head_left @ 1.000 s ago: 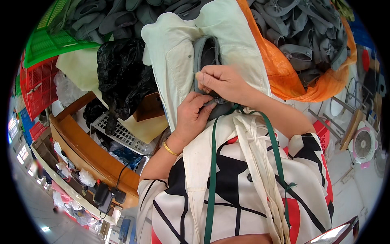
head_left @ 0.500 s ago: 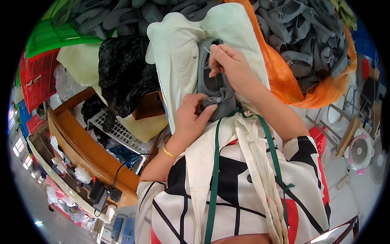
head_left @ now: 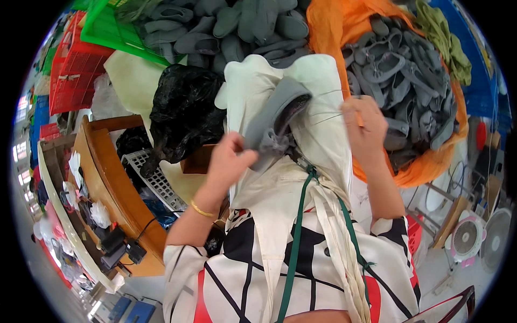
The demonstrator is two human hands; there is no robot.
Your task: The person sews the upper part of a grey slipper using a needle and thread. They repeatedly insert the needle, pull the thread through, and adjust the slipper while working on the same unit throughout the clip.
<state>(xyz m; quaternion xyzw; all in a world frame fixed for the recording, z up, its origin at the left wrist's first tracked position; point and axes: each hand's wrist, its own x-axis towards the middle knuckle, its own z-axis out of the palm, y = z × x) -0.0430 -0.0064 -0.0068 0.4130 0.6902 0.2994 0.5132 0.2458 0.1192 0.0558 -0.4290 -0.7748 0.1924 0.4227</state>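
Observation:
A grey slip-on shoe (head_left: 276, 116) with a bow on its toe lies tilted on its side over the white cloth (head_left: 253, 81) on my lap. My left hand (head_left: 229, 161) pinches it near the toe, thumb and fingers closed on its edge. My right hand (head_left: 367, 126) is raised to the right of the shoe, fingers closed. Fine dark thread (head_left: 331, 111) runs between the shoe's opening and those fingers. Whether a needle is also in them I cannot make out.
Grey shoes (head_left: 253, 24) are heaped beyond my lap, beside a green crate (head_left: 116, 32). An orange sack (head_left: 328, 27) at the right holds more shoes. At the left are a black plastic bag (head_left: 186, 107), a wooden drawer unit (head_left: 118, 177) and a white perforated basket (head_left: 156, 175).
My right hand has moved right, away from the shoe, drawing thread out. The shoe has turned onto its side, toe toward my left hand, which has shifted slightly left.

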